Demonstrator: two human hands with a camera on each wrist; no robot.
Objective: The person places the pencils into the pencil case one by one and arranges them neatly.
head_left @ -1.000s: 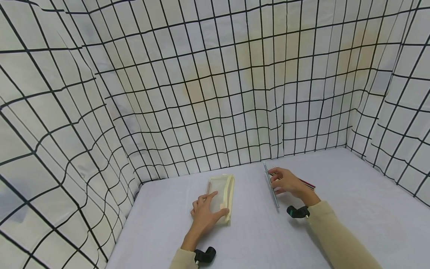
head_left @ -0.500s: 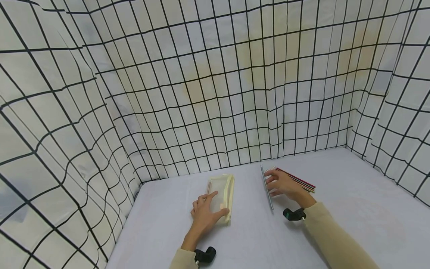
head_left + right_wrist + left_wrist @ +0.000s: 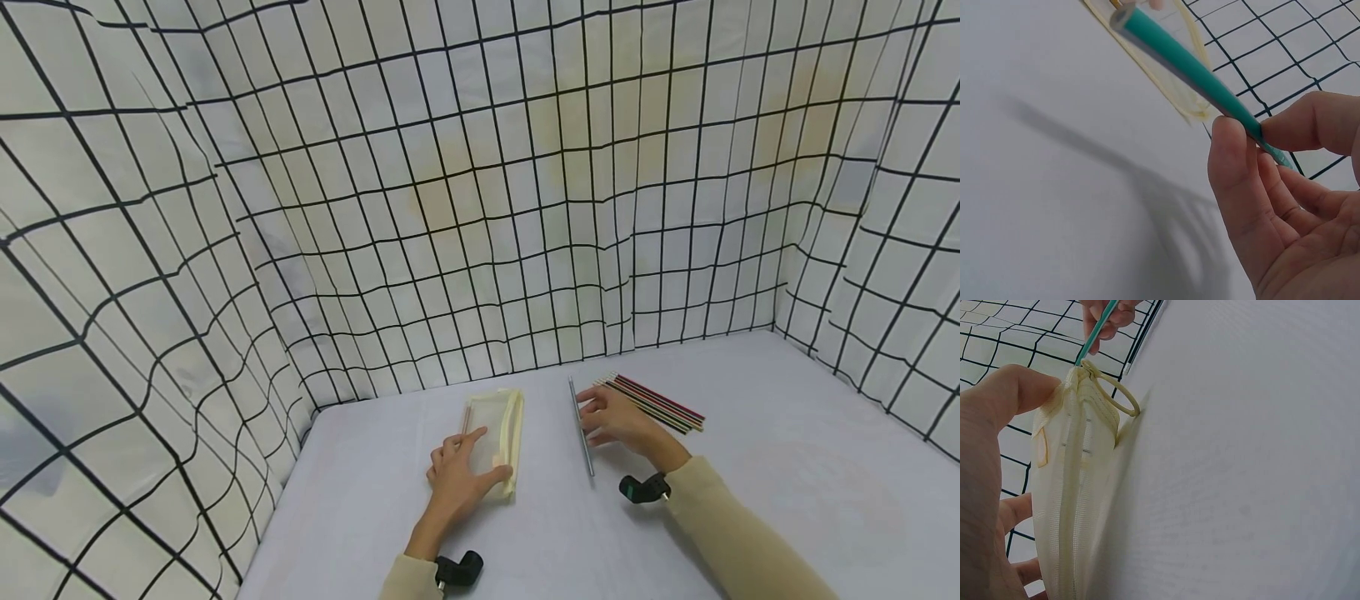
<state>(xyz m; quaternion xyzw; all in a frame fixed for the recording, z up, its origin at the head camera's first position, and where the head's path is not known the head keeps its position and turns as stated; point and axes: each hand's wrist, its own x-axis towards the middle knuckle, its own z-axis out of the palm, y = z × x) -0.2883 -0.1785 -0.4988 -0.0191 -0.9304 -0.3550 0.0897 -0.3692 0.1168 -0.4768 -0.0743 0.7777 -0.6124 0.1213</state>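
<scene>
A pale yellow mesh zip pouch [image 3: 491, 408] lies on the white table, a thin pinkish stick showing along its left side. My left hand [image 3: 457, 475] holds it across its width, thumb at the zipper edge and fingers towards the other side. In the left wrist view the thumb presses near the end of the pouch [image 3: 1069, 500], beside its cord loop [image 3: 1127, 394]. My right hand [image 3: 618, 423] pinches a teal and grey pencil [image 3: 1185, 65] between thumb and fingers, raised above the table with its shadow below. The pencil points lengthwise away from me, to the right of the pouch.
Several coloured pencils [image 3: 660, 404] lie side by side just beyond and to the right of my right hand. White cloth walls with a black grid [image 3: 480, 208] enclose the table [image 3: 555, 533] at the back and sides. Each wrist wears a small black camera.
My right hand has moved left and slightly towards me with the pencil, uncovering more of the coloured pencils on the table. The left hand and the pouch have stayed in place.
</scene>
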